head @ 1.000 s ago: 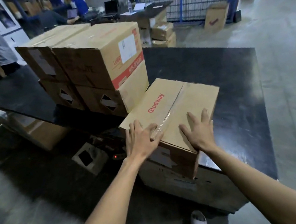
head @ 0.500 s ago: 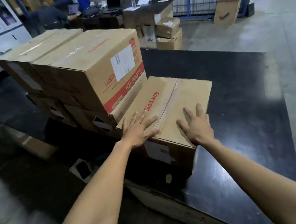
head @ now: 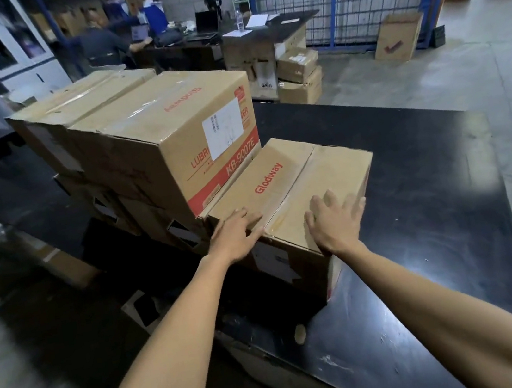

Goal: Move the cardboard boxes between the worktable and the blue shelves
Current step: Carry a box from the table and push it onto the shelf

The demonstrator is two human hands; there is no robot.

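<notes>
Flat, spread fingers of left hand (head: 237, 234) and right hand (head: 335, 223) pressing on low brown taped cardboard box (head: 293, 188) atop black tabletop (head: 431, 200), touching taller stacked cardboard boxes (head: 155, 149); possibly jamming or toppling that stack if shoved further.

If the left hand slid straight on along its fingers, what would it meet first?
The left hand lies flat on the low Glodway box, its fingers pointing up and right. It would probably cross the box's taped seam first; depth is uncertain.
</notes>
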